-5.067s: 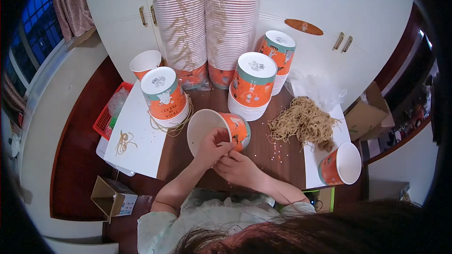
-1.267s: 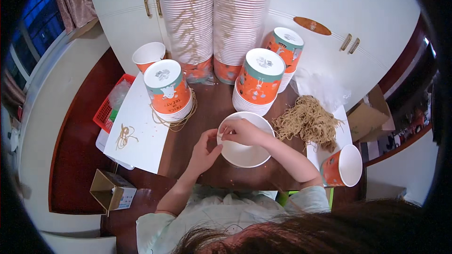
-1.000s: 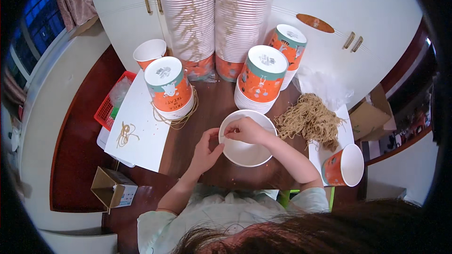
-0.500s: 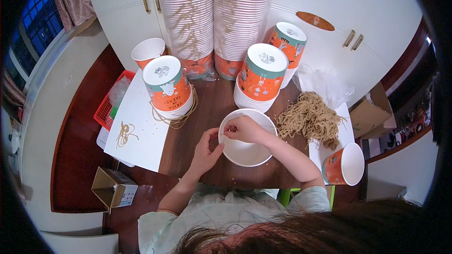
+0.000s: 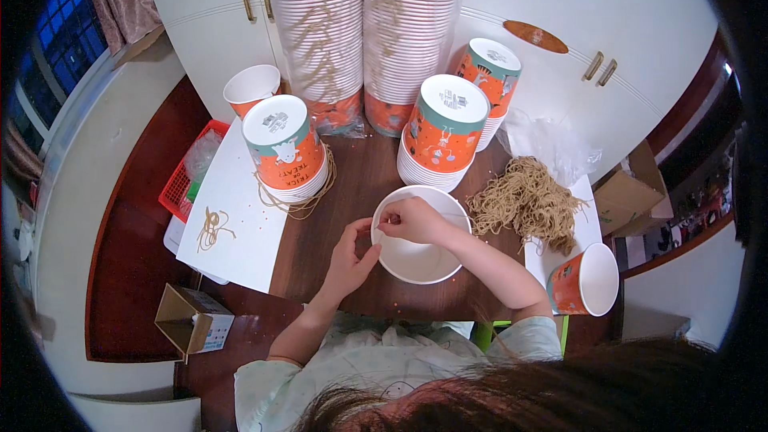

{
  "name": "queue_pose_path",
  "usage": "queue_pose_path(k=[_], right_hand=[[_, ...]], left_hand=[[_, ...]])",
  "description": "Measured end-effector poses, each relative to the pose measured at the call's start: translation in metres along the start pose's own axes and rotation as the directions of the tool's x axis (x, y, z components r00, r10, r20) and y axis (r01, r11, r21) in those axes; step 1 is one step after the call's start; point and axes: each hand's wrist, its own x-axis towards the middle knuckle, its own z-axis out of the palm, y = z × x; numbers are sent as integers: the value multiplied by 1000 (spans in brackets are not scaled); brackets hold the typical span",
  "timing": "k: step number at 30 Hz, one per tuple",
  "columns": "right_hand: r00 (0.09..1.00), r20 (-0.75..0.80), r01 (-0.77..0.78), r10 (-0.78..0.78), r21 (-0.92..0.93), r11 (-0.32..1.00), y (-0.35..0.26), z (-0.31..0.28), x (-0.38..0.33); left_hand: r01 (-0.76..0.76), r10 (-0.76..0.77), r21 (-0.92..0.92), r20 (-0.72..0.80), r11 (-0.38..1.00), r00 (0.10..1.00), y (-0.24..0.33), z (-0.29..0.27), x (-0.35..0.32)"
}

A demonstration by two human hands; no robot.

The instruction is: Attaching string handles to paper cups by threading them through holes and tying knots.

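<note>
A white-lined paper bucket [image 5: 428,268] stands mouth-up at the table's near edge, in front of my body. My left hand [image 5: 350,258] grips it at the left rim, fingers along the outer wall and thumb by the edge. Reaching over the opening, my right hand [image 5: 410,221] has its fingers pinched together just inside that left wall. Whatever lies between those fingertips is too small or hidden to make out. To the right of the bucket lies a tangled heap of tan cords [image 5: 528,204].
Upside-down bucket stacks [image 5: 452,104] [image 5: 276,124] stand behind, one with cord looped round its base. Tall bagged bucket stacks [image 5: 320,40] rise at the back. A single bucket [image 5: 598,280] lies tipped at right. Loose cord [image 5: 212,228] rests on the white board at left.
Almost nothing differs. My right fingers have shifted very slightly at the bucket's inner left wall; my left hand keeps its place.
</note>
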Motion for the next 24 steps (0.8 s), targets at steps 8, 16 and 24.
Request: queue_pose_path(k=[8, 16, 24], right_hand=[[1000, 12, 7, -7, -6, 1000, 3, 3, 1], [999, 25, 26, -26, 15, 1000, 5, 7, 1], [996, 45, 73, -73, 6, 997, 8, 7, 1]], left_hand=[[8, -8, -36, -4, 999, 1000, 3, 1, 0], [95, -90, 51, -86, 994, 992, 1, -3, 1], [-136, 213, 544, -80, 828, 974, 3, -1, 9]])
